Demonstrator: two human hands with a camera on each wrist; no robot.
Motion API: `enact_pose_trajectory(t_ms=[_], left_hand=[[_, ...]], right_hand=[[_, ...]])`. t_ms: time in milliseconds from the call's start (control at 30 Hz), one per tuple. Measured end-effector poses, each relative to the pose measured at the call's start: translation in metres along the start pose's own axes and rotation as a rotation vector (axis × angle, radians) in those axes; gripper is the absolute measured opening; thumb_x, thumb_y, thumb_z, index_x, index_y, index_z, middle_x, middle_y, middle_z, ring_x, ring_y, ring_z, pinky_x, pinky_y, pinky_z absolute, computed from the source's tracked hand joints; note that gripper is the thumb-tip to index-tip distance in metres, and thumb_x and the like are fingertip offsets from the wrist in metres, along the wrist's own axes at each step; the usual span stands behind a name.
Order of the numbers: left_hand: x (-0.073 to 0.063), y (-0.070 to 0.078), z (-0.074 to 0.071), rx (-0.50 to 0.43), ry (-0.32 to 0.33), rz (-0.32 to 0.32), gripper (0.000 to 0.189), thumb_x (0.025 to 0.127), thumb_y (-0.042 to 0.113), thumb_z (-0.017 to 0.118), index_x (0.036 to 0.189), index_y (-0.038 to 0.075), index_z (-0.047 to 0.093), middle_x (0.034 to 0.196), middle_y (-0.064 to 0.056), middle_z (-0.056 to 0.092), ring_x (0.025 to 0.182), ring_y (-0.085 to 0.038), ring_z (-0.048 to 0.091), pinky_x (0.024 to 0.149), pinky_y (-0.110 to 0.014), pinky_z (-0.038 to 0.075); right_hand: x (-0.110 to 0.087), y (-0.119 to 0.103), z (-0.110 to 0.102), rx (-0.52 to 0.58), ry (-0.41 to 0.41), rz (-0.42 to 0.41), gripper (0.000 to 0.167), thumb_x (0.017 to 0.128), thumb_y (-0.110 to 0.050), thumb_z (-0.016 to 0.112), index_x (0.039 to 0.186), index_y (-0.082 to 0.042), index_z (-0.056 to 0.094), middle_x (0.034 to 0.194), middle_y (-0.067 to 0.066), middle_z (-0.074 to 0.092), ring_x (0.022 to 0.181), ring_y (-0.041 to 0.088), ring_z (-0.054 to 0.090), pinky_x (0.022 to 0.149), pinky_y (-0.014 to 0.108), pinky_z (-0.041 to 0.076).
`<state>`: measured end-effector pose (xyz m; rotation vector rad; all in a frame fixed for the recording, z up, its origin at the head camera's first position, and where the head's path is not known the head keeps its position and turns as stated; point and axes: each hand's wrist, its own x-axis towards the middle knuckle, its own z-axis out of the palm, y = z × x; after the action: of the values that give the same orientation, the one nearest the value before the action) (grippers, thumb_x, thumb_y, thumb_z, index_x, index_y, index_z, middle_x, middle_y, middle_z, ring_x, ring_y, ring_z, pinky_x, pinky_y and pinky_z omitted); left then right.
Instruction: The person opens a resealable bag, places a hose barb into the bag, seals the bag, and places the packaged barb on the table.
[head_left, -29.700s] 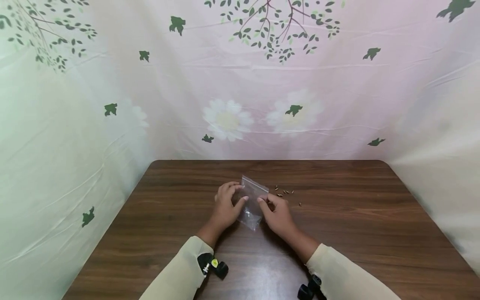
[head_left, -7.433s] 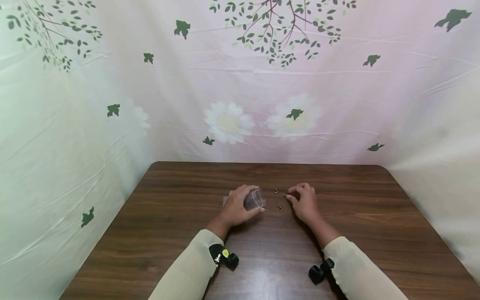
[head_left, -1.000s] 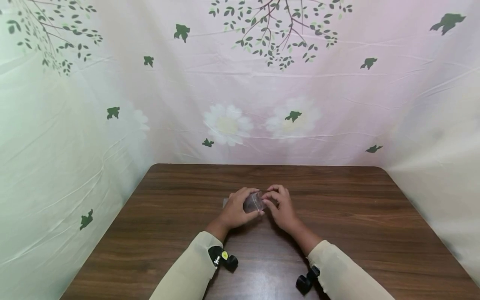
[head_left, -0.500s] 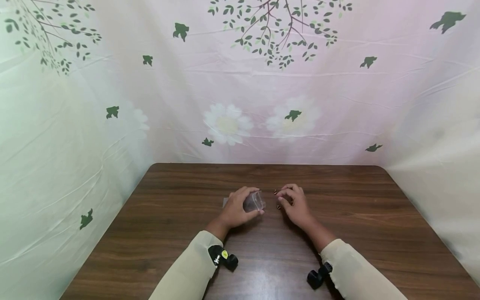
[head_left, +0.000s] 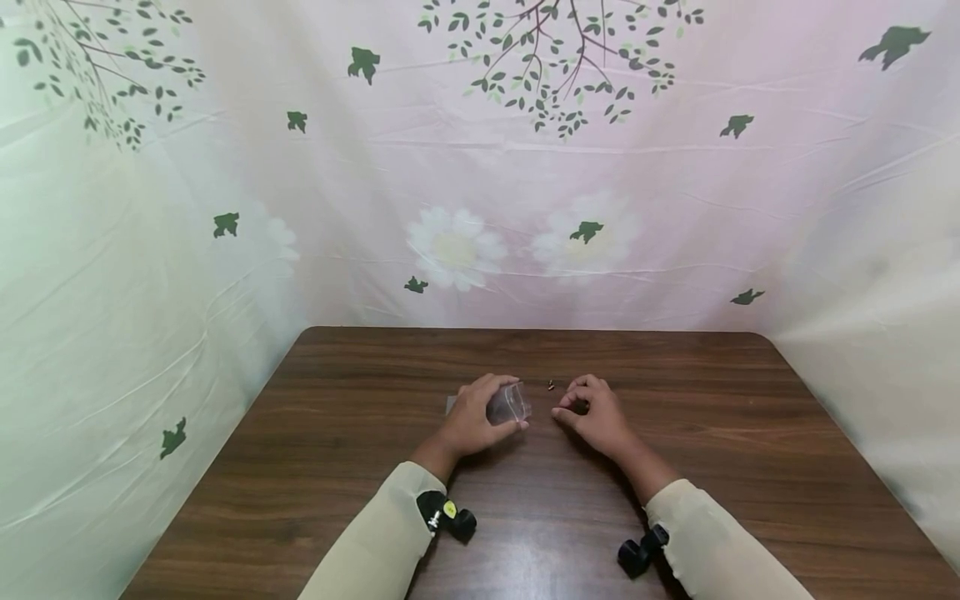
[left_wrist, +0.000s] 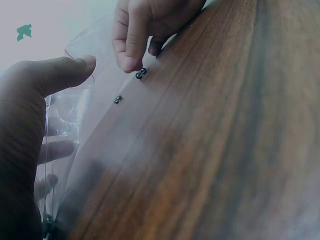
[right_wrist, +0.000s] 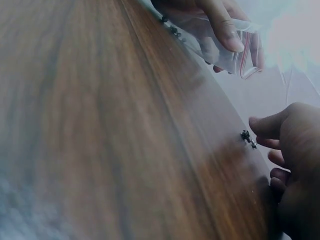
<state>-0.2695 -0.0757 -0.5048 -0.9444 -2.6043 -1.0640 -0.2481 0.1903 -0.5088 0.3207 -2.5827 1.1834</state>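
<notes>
My left hand holds a clear zip-lock bag on its side, thumb and fingers curled round it, mouth facing right. In the right wrist view, several small dark metal pieces show toward the bag's far end. My right hand is low over the table right of the bag mouth. Its thumb and forefinger pinch at a small shiny metal piece, shaped like joined little balls; the hand hides it in the head view. A second such piece lies on the table just beyond the right fingers.
The brown wooden table runs back to a pale curtain with printed flowers and leaves, which also hangs on both sides. A small black camera sits on the right wrist and another camera on the left.
Metal pieces have left the table since the oldest frames. My right hand moved right from the bag mouth, then slightly toward me onto the nearer piece. The left hand and bag stay put.
</notes>
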Motion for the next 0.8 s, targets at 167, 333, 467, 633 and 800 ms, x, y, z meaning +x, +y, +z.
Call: enact_pose_trajectory(t_ms=[167, 333, 467, 633, 800], left_hand=[[-0.0005, 0.0013, 0.0001, -0.003, 0.001, -0.002, 0.069, 0.09, 0.04, 0.089, 0.149, 0.019, 0.061, 0.136, -0.003, 0.071, 0.121, -0.019, 0.067, 0.106, -0.049, 0.045], [-0.0003, 0.0008, 0.0009, -0.002, 0.002, -0.003, 0.07, 0.089, 0.04, 0.089, 0.149, 0.02, 0.06, 0.135, -0.003, 0.071, 0.12, -0.02, 0.067, 0.106, -0.048, 0.045], [-0.001, 0.0004, 0.0009, -0.003, 0.011, 0.004, 0.07, 0.089, 0.04, 0.09, 0.149, 0.019, 0.061, 0.135, -0.002, 0.071, 0.12, -0.019, 0.068, 0.105, -0.047, 0.045], [-0.0017, 0.0008, 0.0006, -0.001, 0.016, 0.008, 0.07, 0.088, 0.04, 0.09, 0.148, 0.019, 0.061, 0.135, -0.002, 0.071, 0.12, -0.019, 0.068, 0.104, -0.047, 0.046], [-0.0022, 0.0007, 0.0007, 0.003, 0.021, 0.014, 0.069, 0.089, 0.04, 0.09, 0.148, 0.019, 0.062, 0.134, -0.002, 0.072, 0.118, -0.018, 0.068, 0.104, -0.048, 0.047]], right_hand=[[-0.0012, 0.0007, -0.0007, -0.013, -0.024, -0.014, 0.022, 0.083, -0.016, 0.096, 0.078, -0.014, 0.075, 0.109, 0.01, 0.066, 0.11, 0.031, 0.058, 0.094, 0.045, 0.046], [-0.0016, 0.0005, -0.0019, -0.032, -0.058, -0.008, 0.021, 0.083, -0.015, 0.097, 0.078, -0.014, 0.076, 0.11, 0.009, 0.066, 0.11, 0.031, 0.056, 0.095, 0.046, 0.044], [-0.0016, -0.0001, -0.0021, -0.047, -0.074, 0.003, 0.018, 0.086, -0.011, 0.093, 0.078, -0.013, 0.076, 0.111, 0.01, 0.067, 0.111, 0.03, 0.055, 0.096, 0.047, 0.044], [-0.0026, -0.0025, -0.0029, -0.064, -0.096, 0.015, 0.018, 0.091, -0.011, 0.089, 0.079, -0.013, 0.075, 0.114, 0.009, 0.067, 0.112, 0.03, 0.055, 0.096, 0.047, 0.045], [-0.0029, -0.0019, -0.0016, -0.063, -0.099, 0.004, 0.02, 0.092, -0.011, 0.088, 0.077, -0.014, 0.074, 0.114, 0.009, 0.066, 0.111, 0.029, 0.055, 0.095, 0.046, 0.045]])
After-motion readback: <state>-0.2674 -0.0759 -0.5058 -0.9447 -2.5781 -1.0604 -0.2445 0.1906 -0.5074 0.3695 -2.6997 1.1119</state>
